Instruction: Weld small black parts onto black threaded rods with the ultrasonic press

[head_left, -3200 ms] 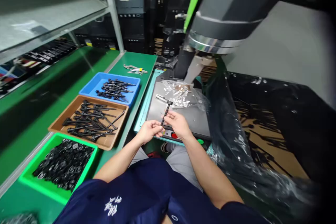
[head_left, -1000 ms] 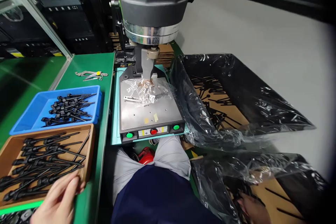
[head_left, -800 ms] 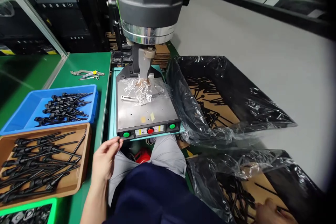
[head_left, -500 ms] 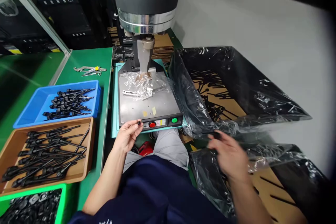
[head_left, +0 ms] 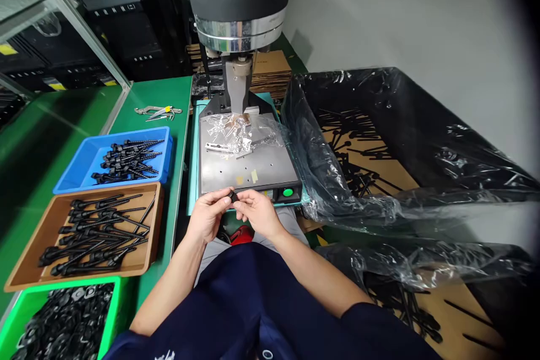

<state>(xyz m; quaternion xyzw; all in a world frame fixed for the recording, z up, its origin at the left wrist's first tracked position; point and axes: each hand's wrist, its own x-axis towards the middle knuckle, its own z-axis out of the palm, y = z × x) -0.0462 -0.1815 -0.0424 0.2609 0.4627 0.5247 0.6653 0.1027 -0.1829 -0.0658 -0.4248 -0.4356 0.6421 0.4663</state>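
My left hand [head_left: 208,215] and my right hand [head_left: 257,212] meet at the front edge of the press's steel plate [head_left: 270,166]. Between their pinched fingertips sits a small black part [head_left: 232,196], touched by both hands. Crumpled clear film and a small metal fixture [head_left: 230,134] lie at the back of the plate, under the press's horn [head_left: 236,87]. A green button [head_left: 288,192] shows to the right of my hands.
On the green bench to my left stand a blue tray of black rods [head_left: 90,160], a brown tray of longer black rods [head_left: 34,253] and a green bin of small black parts [head_left: 19,306]. Plastic-lined cardboard boxes [head_left: 422,124] of black rods sit to my right. Pliers [head_left: 157,112] lie behind.
My right hand came up from the box at lower right to the plate's front edge. My left hand shifted right with the small black part, and both hands now pinch it.
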